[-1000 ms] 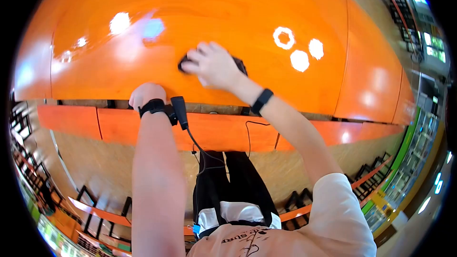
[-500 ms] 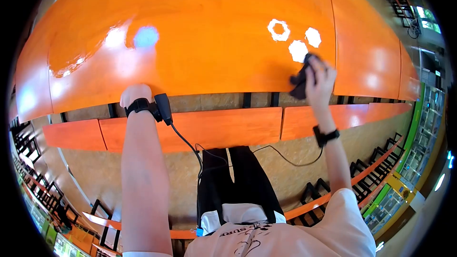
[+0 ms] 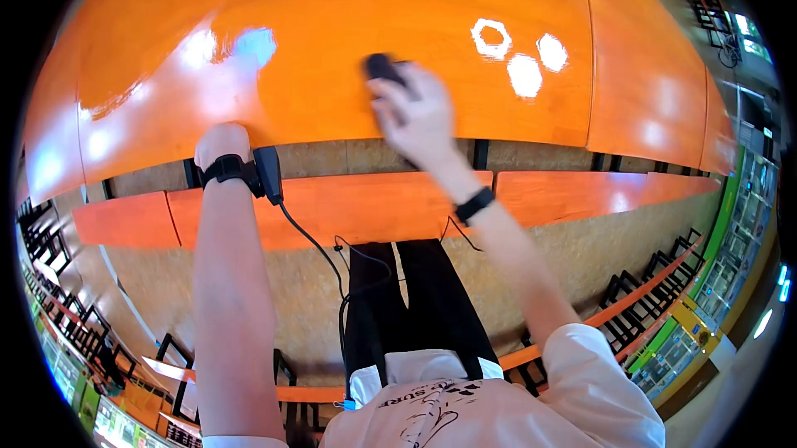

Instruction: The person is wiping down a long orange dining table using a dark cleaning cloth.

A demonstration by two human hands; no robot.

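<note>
While right hand [image 3: 419,120] presses dark cloth [image 3: 383,67], orange table [image 3: 332,24]

Right hand [image 3: 418,120] motion-blurred, small dark cloth [image 3: 383,67] mostly hidden beneath its fingers, left hand [image 3: 220,141] fingers out of sight over the glossy orange wooden table [image 3: 349,24] edge

A glossy orange table [image 3: 332,16] mirrors ceiling lights above an orange bench [image 3: 374,207] on a speckled floor [image 3: 207,298].
</note>
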